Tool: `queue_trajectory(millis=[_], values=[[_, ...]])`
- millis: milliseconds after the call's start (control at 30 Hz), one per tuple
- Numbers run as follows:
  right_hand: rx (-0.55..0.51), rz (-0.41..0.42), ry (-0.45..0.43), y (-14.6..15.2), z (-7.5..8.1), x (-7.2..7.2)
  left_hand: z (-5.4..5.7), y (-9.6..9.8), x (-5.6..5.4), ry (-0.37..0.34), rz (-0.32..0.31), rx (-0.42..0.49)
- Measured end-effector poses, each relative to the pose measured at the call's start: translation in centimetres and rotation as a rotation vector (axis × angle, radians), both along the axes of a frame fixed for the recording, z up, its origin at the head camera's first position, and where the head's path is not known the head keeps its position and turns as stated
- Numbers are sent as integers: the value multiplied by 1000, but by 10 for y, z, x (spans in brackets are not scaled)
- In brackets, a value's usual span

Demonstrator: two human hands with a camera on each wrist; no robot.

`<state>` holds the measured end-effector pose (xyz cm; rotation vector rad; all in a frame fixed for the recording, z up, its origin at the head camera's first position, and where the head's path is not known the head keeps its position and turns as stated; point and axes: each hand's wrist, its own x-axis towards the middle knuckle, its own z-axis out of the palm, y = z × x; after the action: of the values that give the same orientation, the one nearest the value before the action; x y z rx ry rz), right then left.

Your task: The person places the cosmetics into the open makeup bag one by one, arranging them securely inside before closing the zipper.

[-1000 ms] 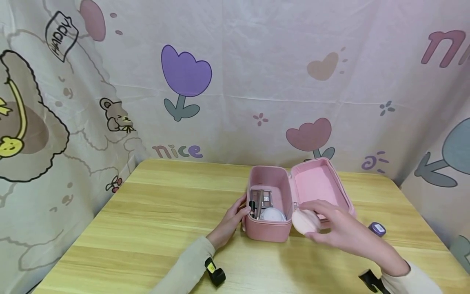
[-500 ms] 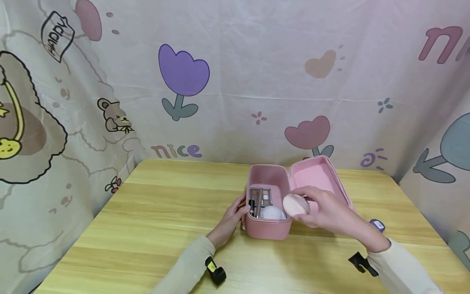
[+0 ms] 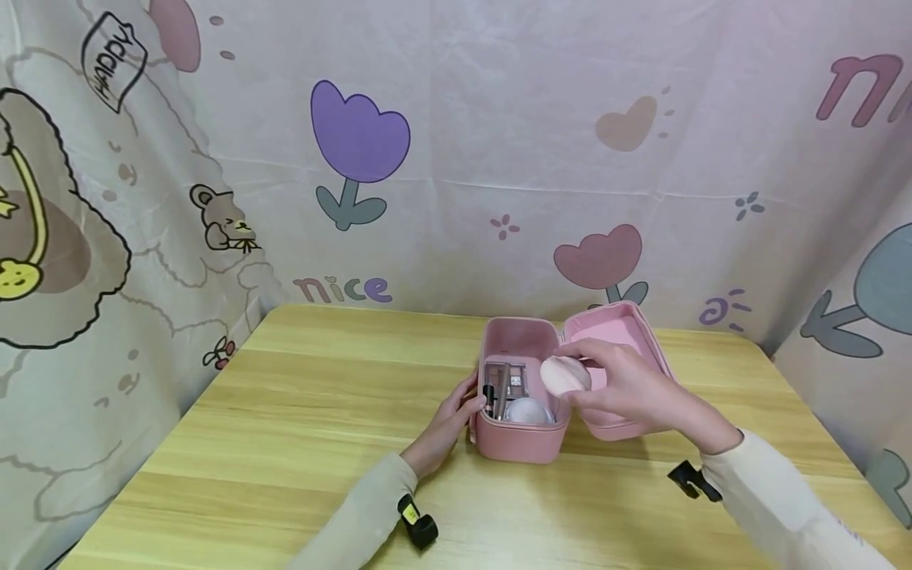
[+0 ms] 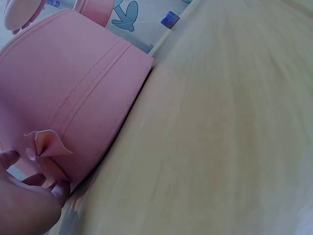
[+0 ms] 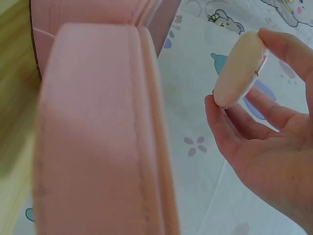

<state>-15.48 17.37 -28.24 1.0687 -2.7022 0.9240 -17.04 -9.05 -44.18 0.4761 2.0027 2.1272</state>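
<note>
A pink cosmetic case (image 3: 521, 443) stands on the table with its lid (image 3: 606, 427) swung out to the right. My left hand (image 3: 445, 427) grips the case's left wall, thumb at the rim; in the left wrist view its curled fingers (image 4: 59, 191) touch the wall beside a pink bow (image 4: 49, 143). Above the case's right edge, my right hand (image 3: 627, 384) pinches a round, pale pink powder puff (image 3: 565, 376) between thumb and fingers, also seen edge-on in the right wrist view. Inside the case lie an eyeshadow palette (image 3: 516, 380), slim tubes (image 3: 502, 392) and a round white item (image 3: 529, 411).
A small blue-purple container (image 4: 170, 19) stands on the table beyond the case; my right arm covers it in the head view. The wooden table (image 3: 321, 396) meets a printed cloth backdrop (image 3: 456, 158) at its back and sides.
My right hand has carried the powder puff left and up, from in front of the lid to over the case's right edge. My left hand stays at the case.
</note>
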Motion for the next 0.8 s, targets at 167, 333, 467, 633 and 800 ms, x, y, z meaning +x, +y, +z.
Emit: queue_trajectory(millis=[167,333,467,633,800], values=[[13,22,1,-2,5,-12,1,-1,1,2,6,-2],[47,38,12,-4,5,-22,2,0,2,-2,5,-11],[82,31,27,-5,8,-27,2,0,2,-10,9,-13],[119,-14,64,-5,20,-34,2,1,2,-11,9,-9],[125,-35,36,-7,35,-42,2,1,1,-8,5,-3]])
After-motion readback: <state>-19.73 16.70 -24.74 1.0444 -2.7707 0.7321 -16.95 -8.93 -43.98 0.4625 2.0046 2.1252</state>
